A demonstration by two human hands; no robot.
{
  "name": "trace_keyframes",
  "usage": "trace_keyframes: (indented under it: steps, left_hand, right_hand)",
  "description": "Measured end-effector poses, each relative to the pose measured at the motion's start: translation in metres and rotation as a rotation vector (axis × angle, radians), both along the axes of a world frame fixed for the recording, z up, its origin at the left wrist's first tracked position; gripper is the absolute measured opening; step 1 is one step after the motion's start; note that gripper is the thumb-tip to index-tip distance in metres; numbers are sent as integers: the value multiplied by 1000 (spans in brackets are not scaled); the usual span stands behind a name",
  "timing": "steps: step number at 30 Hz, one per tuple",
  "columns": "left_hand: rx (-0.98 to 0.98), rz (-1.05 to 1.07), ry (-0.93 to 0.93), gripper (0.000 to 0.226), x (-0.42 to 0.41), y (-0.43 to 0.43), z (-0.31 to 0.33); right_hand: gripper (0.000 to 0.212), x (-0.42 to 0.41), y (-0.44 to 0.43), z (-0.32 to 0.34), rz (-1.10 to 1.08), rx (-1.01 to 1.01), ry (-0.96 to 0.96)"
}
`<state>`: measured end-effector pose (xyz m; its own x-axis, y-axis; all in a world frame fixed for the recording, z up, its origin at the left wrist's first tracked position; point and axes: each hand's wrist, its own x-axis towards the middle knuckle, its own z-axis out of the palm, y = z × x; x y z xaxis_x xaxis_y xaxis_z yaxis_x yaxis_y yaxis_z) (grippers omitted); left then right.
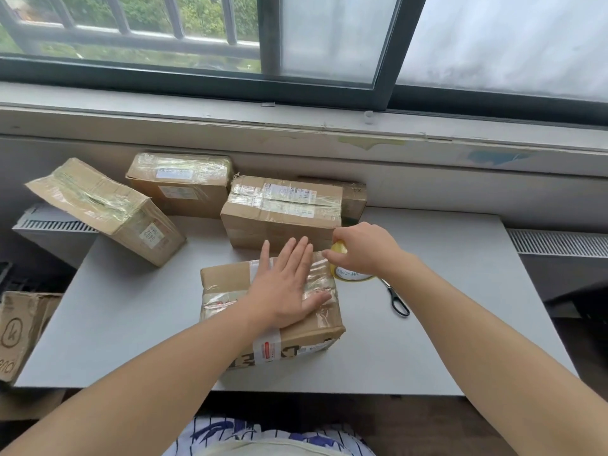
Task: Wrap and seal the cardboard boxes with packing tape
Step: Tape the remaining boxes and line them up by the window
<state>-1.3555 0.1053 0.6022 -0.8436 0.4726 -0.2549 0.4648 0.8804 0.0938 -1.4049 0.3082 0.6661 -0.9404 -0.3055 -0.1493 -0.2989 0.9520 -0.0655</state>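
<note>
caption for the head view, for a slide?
Left hand flattens tape on the near cardboard box while right hand holds the tape roll; scissors alongside.

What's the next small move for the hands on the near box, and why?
Probably draw the tape roll further right and down over the near box's right edge. The left hand lies flat on the top, pinning the shiny strip, and the right hand holds the roll at the far right corner, so the strip seems laid across but not cut. The scissors lie beside it for afterwards.
</note>
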Motion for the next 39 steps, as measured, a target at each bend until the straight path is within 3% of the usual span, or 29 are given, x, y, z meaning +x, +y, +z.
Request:
trace_keyframes:
  steps: [4,10,15,19,25,29,31,33,35,39]
  left_hand:
    - [-10,-1,-10,106,-4,0,-1]
    - [34,-23,-27,92,-3,-2,2]
    - [31,11,-95,119,-3,13,18]
    - [71,172,-167,135,6,48,23]
    - [249,186,-113,92,3,43,22]
    - [454,134,-237,92,-16,5,62]
    - [545,141,-347,79,-31,-26,84]
    - [512,156,-402,63,-43,-59,100]
    - [555,190,-474,70,-53,-89,105]
    - [841,291,-620,75,-67,-129,112]
  right_hand:
    - [43,0,0,-1,4,-16,9]
    - [50,0,3,0,-44,-62,-48]
    - [40,3,14,7,-150,-290,-192]
    - [38,6,13,10,-147,-321,-197]
    - [31,4,1,34,-142,-414,-211]
    - [27,-3,-14,81,-157,-664,-306]
    - [24,-5,-29,107,-136,-856,-386]
    - [21,-9,-50,127,-112,-1010,-476]
    - [22,-16,-78,137,-116,-1150,-583]
    - [24,-31,-134,138,-236,-1373,-672]
